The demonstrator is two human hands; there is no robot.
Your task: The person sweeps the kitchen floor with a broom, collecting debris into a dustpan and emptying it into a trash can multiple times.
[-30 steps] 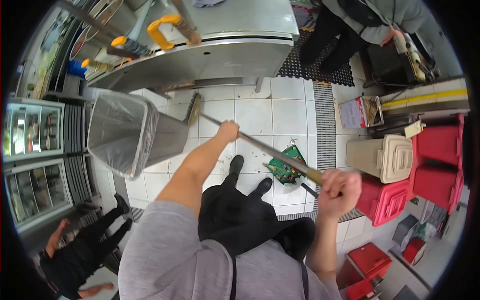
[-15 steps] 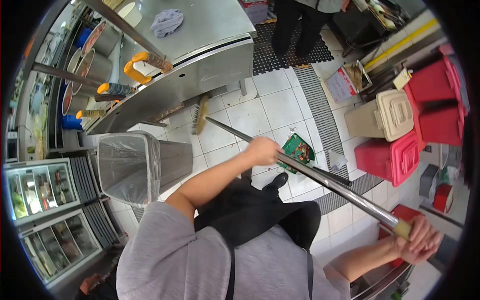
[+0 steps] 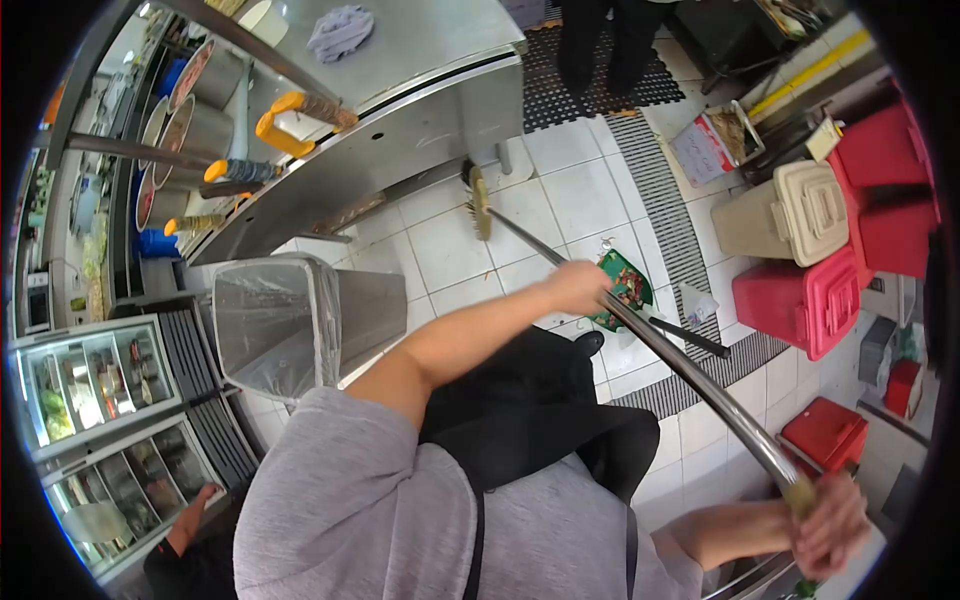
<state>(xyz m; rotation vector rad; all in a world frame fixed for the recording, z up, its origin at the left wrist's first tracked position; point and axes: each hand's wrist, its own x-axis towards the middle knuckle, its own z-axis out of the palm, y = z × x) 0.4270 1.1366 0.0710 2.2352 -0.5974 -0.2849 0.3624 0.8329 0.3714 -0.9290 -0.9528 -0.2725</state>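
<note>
Through the head camera I have the left hand [image 3: 580, 288] wrapped around a broom [image 3: 690, 374], partway along its metal pole, while the right hand [image 3: 830, 530] wraps the near end by a pale yellow fitting [image 3: 799, 494]. The grip is narrow on both sides, with the broom in it. The pole slants across my view to a yellowish brush head [image 3: 482, 203], which is down by the white tiled floor [image 3: 575, 195] beside a steel surface [image 3: 440, 35]; I cannot tell whether its bristles touch. Near the left hand, a green dustpan [image 3: 613, 263] lies on the floor holding small reddish scraps [image 3: 630, 288], its black handle [image 3: 692, 338] pointing right. Over to the left I see a grey bin [image 3: 375, 305] lined with clear plastic [image 3: 270, 320], near the surface, on which a crumpled lilac cloth [image 3: 341, 33] lies. To the right, a beige container [image 3: 770, 215] stands just beside a red container [image 3: 790, 305]. At the top, a person's dark-trousered legs [image 3: 590, 50] stand on a black mat [image 3: 645, 90].
</note>
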